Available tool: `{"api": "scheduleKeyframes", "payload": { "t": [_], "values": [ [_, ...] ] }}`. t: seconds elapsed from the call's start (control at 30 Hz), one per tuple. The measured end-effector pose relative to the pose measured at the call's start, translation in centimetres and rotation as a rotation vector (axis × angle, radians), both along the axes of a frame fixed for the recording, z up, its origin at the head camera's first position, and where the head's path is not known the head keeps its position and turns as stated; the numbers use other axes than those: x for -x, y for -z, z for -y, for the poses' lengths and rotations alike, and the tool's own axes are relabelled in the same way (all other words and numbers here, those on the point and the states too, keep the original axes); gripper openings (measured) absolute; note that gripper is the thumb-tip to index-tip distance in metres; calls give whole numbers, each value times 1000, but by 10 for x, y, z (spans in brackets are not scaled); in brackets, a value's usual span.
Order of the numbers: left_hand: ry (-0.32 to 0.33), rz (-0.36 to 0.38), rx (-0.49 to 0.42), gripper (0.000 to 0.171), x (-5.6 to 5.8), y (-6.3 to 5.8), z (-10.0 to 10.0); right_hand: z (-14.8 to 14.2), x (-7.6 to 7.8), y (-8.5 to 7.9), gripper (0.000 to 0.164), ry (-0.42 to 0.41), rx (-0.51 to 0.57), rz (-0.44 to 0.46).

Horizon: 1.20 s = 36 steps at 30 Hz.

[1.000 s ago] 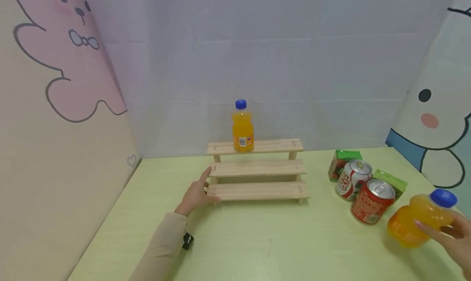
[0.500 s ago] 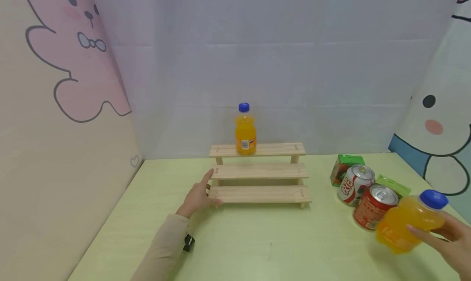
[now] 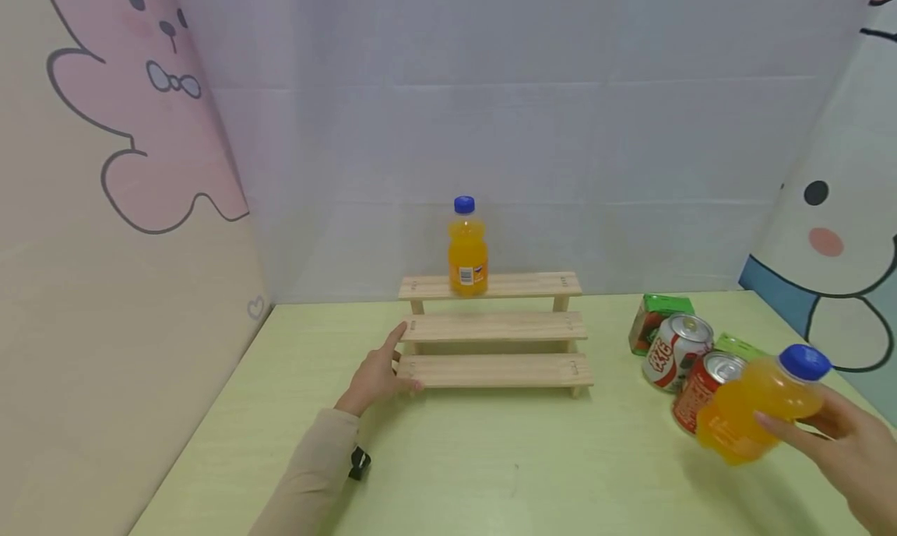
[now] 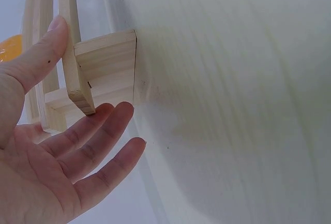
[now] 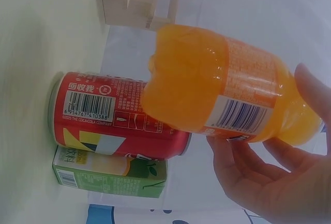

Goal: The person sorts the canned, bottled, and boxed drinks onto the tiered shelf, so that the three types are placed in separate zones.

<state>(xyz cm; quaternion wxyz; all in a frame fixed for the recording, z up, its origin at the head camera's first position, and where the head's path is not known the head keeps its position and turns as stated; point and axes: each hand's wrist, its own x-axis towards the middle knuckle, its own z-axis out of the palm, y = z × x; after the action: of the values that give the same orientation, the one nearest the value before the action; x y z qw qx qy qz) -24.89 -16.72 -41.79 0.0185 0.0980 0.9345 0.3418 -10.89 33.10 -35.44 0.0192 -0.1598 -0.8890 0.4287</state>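
My right hand (image 3: 851, 450) holds a bottle of orange soda (image 3: 757, 411) with a blue cap. The bottle is tilted above the table, in front of the cans; in the right wrist view, thumb and fingers lie on either side of its neck end (image 5: 300, 115). My left hand (image 3: 374, 379) rests at the left end of a three-step wooden rack (image 3: 497, 371). In the left wrist view its thumb (image 4: 49, 53) touches the front plank, and its other fingers are spread loosely by the plank's end. Another orange soda bottle (image 3: 467, 252) stands upright on the top step.
On the right of the table stand a red can (image 3: 694, 400), a white-and-red can (image 3: 676, 353) and a green-topped drink carton (image 3: 659, 318). A light green carton (image 3: 736, 347) is partly hidden behind the red can. A pale cloth wall (image 3: 490, 131) closes the back.
My right hand has carried the soda bottle leftward and a little upward, so it now covers part of the red can. My left hand stays at the rack. The head view shifted slightly at first.
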Motion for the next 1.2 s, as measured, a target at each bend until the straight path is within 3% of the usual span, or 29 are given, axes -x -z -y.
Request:
{"api": "scheduleKeyframes", "payload": {
  "t": [0.4,0.7,1.2],
  "values": [
    [-9,5,2,104,0,-1,-1,11,12,-7,73,-20,50,-26],
    [-11,10,-1,103,0,-1,-1,17,22,-1,67,-72,67,-156],
    [-12,11,8,103,0,-1,0,41,42,-12,63,-170,73,-209]
  ]
}}
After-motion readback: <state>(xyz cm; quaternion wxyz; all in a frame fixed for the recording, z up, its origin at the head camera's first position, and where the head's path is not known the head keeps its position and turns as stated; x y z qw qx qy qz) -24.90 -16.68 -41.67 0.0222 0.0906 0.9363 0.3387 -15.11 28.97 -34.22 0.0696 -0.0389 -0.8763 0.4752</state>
